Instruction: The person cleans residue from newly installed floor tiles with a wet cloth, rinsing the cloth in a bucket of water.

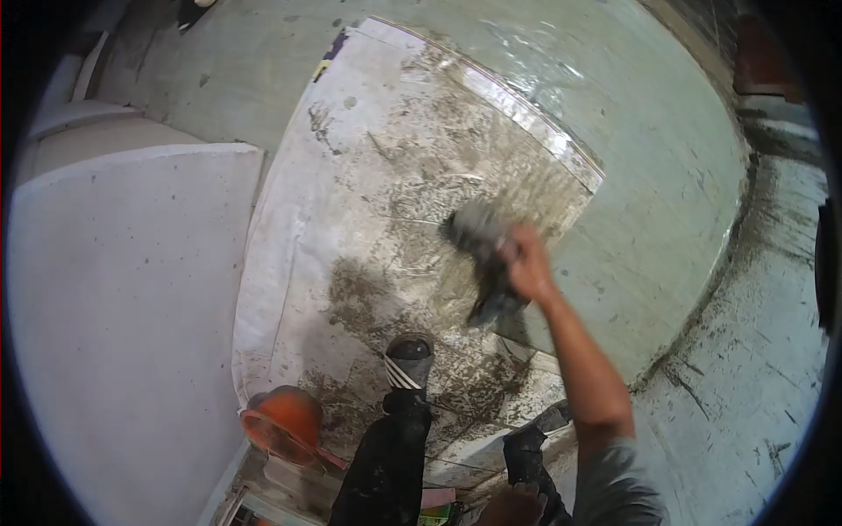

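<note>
My right hand [528, 263] is closed around a dark grey, rag-like bundle [478, 228] over the dirty white sheet [351, 123]. Motion smears the bundle, so its exact kind is hard to make out. Part of it hangs below the hand, dark and close to the sheet. Brown-grey wet grime streaks the sheet around it. At the bottom edge, between my legs, a brownish shape that may be my left hand [513, 507] shows only in part; its fingers cannot be made out.
An orange plastic dipper [285, 422] stands at the lower left, beside my striped slipper [409, 361]. A low white wall [132, 263] bounds the left side. Wet greenish floor [649, 184] lies beyond the sheet, with a splattered pale ledge [745, 386] on the right.
</note>
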The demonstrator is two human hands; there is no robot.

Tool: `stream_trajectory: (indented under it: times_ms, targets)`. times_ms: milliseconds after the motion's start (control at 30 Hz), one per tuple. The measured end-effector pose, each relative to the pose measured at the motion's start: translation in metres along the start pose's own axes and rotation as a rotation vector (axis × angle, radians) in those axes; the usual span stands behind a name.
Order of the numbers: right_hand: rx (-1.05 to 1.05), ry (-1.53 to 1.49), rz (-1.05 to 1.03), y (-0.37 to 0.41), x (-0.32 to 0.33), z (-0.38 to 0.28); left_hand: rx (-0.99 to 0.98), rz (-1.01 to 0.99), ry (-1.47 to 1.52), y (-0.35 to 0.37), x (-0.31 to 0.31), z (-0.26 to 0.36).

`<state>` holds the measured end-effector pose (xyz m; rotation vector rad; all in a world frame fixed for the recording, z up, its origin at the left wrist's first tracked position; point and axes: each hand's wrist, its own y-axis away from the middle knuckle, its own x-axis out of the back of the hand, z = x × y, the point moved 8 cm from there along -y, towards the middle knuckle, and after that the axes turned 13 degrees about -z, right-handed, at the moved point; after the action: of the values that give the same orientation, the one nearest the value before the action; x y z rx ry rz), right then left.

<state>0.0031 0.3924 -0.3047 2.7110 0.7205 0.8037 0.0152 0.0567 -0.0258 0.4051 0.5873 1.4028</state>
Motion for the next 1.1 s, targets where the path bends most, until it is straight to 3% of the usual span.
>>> stream_trajectory:
  times_ms: [67, 133, 233, 267, 300, 400, 433, 467, 500, 567, 600, 633, 667, 700, 733, 767, 800, 833, 900, 1000, 1033, 1100]
  targets:
    - [0.145, 0.145, 0.180, -0.076, 0.046, -0.001, 0.014, 0.029, -0.056, 0.007, 0.009, -0.003]
    - [0.121, 0.409, 0.336, -0.146, 0.073, -0.018, 0.018, 0.044, -0.045, 0.019, 0.018, -0.009]
    - [-0.030, 0.643, 0.403, -0.172, 0.031, -0.040, 0.017, 0.111, 0.053, 0.033, 0.033, -0.025]
    - [-0.035, 0.570, 0.451, -0.162, 0.002, -0.043, 0.018, 0.164, 0.086, 0.036, 0.035, -0.028]
    - [0.096, 0.721, 0.386, -0.148, -0.040, -0.028, 0.014, 0.226, 0.116, 0.036, 0.040, -0.029]
    - [0.100, 0.587, 0.103, -0.059, -0.125, -0.080, -0.032, -0.106, 0.046, 0.029, 0.032, -0.016]
    - [0.002, 0.528, -0.178, -0.034, -0.163, -0.073, -0.031, -0.109, 0.091, 0.029, 0.033, -0.011]
    - [0.083, 0.535, -0.271, -0.007, -0.193, -0.076, -0.025, -0.109, 0.130, 0.029, 0.034, -0.009]
    - [0.011, 0.515, -0.470, 0.006, -0.208, -0.085, -0.012, -0.106, 0.162, 0.029, 0.036, -0.011]
    - [-0.055, 0.190, -0.474, -0.007, -0.186, -0.086, -0.002, -0.114, 0.241, 0.029, 0.032, -0.010]
    - [-0.090, 0.028, -0.467, -0.022, -0.165, -0.094, 0.001, -0.121, 0.275, 0.028, 0.028, -0.011]
    - [-0.125, 0.053, -0.435, -0.047, -0.130, -0.109, -0.038, 0.092, 0.215, 0.025, 0.028, -0.010]
    - [0.090, 0.173, -0.338, -0.078, -0.100, -0.105, -0.073, 0.306, 0.157, 0.022, 0.018, -0.010]
    - [0.063, 0.181, -0.179, -0.106, -0.061, -0.121, -0.102, 0.518, 0.102, 0.028, 0.017, -0.010]
    - [0.194, 0.257, -0.047, -0.147, -0.036, -0.100, -0.081, 0.313, 0.167, 0.034, 0.027, -0.016]
    - [0.207, 0.324, 0.147, -0.181, -0.004, -0.099, -0.060, 0.109, 0.233, 0.057, 0.056, -0.021]
    - [0.137, 0.459, 0.187, -0.213, 0.019, -0.096, -0.040, -0.098, 0.304, 0.069, 0.061, -0.024]
    - [0.129, 0.590, 0.281, -0.245, 0.033, -0.079, -0.028, 0.015, 0.295, 0.065, 0.061, -0.030]
    - [-0.305, 0.703, 0.296, -0.266, 0.030, -0.065, 0.007, 0.231, 0.278, 0.040, 0.037, -0.036]
    - [-0.262, 0.856, 0.330, -0.246, -0.033, -0.085, 0.041, 0.529, 0.230, 0.025, 0.002, -0.029]
    - [-0.188, 0.851, 0.236, -0.234, -0.057, -0.092, 0.029, 0.258, 0.023, 0.061, 0.039, -0.023]
    - [-0.048, 0.872, 0.081, -0.189, -0.102, -0.097, 0.070, 0.092, 0.286, 0.040, 0.024, -0.039]
